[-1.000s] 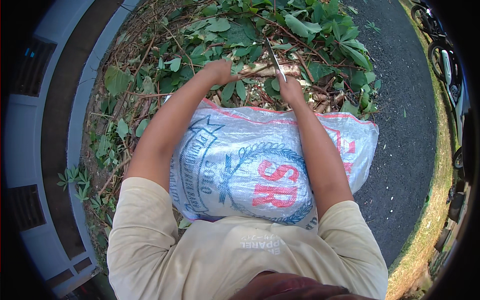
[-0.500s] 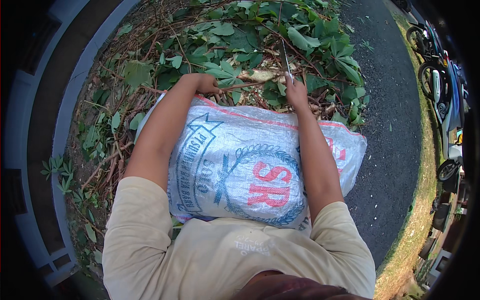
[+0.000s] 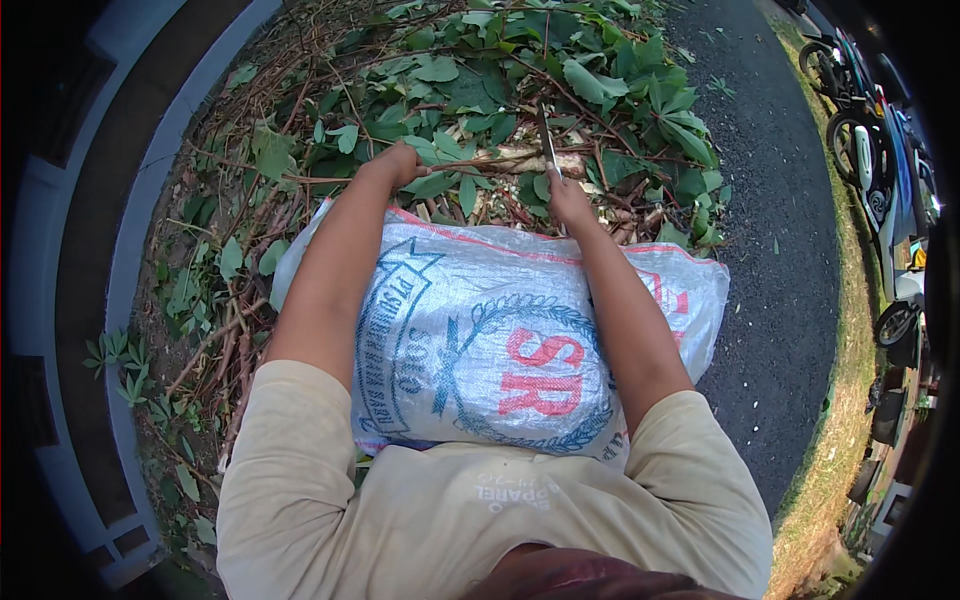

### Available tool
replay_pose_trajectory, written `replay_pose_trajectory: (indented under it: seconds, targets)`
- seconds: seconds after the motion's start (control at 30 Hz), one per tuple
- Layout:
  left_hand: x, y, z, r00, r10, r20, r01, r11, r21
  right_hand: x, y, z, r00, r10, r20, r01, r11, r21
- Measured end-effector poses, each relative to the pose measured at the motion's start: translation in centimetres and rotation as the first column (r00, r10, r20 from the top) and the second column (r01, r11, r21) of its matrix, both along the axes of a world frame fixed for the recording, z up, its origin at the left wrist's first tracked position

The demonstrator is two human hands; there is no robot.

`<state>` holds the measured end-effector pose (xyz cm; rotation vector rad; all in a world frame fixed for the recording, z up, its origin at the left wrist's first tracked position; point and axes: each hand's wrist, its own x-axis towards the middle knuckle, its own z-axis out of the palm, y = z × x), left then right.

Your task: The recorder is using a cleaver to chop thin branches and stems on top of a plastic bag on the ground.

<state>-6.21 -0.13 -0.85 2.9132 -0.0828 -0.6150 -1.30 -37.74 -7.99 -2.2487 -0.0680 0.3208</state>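
The right hand (image 3: 568,198) is clenched around a knife (image 3: 547,140) — its narrow metal blade points away, over a pale, rough-barked branch (image 3: 520,160). The left hand (image 3: 398,163) grips that branch's thin end among broad green leaves (image 3: 620,85). Between both forearms lies 1 woven plastic sack (image 3: 500,330) — white, crinkled, printed.

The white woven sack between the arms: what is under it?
At the edges of the white woven sack, cut branches and green leaves show on the far side, asphalt on the right. What lies directly beneath is covered.
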Motion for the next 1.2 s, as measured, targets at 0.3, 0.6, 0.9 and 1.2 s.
replay_pose_trajectory:
  seconds: [0.3,0.6,0.9,1.2]
  targets:
    - [-1.1,-2.1,2.8,0.978,0.206,0.029,-0.207,0.976,0.069,-1.7,0.2,10.0,0.970,-0.108,-0.219,0.181,0.920,0.349]
    - [0.1,-1.2,-0.2,0.969,0.243,0.045,-0.247,0.964,0.097,-0.6,0.0,6.4,0.971,0.034,0.237,-0.038,0.999,0.013]
    - [-1.5,-1.5,1.6,0.975,0.219,0.019,-0.220,0.968,0.123,-2.0,0.5,10.5,0.976,-0.110,-0.189,0.181,0.892,0.414]
    - [1.3,-3.2,0.3,0.961,0.156,0.227,-0.100,0.965,-0.241,-5.5,1.7,19.6,0.935,-0.140,0.326,-0.169,0.631,0.757]
